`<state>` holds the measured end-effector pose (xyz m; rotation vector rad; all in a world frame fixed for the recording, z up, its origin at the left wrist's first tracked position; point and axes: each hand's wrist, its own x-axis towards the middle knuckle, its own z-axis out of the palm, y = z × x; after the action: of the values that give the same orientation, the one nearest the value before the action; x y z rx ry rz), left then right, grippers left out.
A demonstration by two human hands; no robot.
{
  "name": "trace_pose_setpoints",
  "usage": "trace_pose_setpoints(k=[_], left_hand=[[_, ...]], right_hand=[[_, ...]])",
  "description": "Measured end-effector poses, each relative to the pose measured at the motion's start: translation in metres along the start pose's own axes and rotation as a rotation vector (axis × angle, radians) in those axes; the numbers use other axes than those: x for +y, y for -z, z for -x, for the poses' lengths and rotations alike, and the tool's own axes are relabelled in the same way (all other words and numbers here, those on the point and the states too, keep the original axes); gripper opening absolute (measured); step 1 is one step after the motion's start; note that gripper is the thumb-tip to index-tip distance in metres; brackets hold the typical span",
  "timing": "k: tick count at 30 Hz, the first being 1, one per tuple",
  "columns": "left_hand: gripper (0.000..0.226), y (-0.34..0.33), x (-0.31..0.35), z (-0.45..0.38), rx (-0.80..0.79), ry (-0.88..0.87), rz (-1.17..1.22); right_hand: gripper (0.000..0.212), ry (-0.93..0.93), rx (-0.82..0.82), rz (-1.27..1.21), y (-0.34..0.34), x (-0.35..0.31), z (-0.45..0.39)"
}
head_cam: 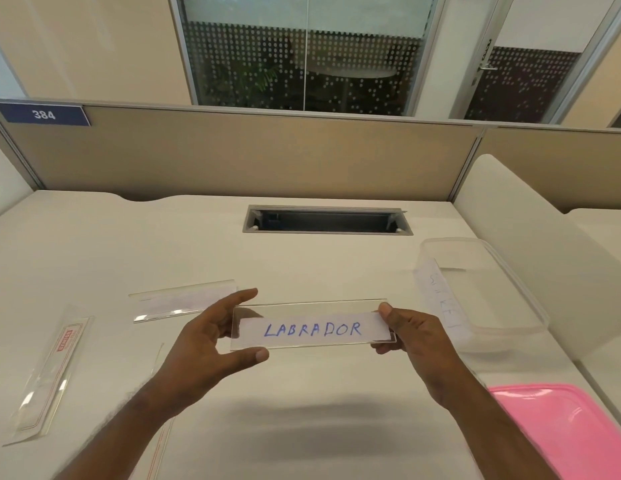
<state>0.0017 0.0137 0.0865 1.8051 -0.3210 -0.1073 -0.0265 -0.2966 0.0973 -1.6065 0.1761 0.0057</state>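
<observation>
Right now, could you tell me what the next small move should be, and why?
Probably the right hand should ease the paper slip further left while the left hand steadies the clear holder: the slip's right end, pinched under the thumb, sits at the holder's edge, with room at the other end.

Left hand (pixel 212 344) and right hand (pixel 411 336) hold clear sleeve (pixel 312 308) with LABRADOR slip (pixel 314 329) above desk (pixel 163 244).
</observation>
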Motion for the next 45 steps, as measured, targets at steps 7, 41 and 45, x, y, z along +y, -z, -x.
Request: trace_pose_setpoints(k=[7,41,45], left_hand=[[0.072,0.003,0.004,0.001,0.008,0.009,0.011],[0.071,0.002,0.006,-0.020,-0.062,-0.026,-0.003],[0.070,-0.003,0.005,-0.030,-0.080,-0.033,0.036]], right_hand=[[0.039,0.046,-0.013,0.021,0.002,0.001,0.004],[0.070,0.238,-0.254,0.555,0.043,-0.008,0.005],[0.078,0.276,-0.245,0.657,0.048,-0.016,0.002]])
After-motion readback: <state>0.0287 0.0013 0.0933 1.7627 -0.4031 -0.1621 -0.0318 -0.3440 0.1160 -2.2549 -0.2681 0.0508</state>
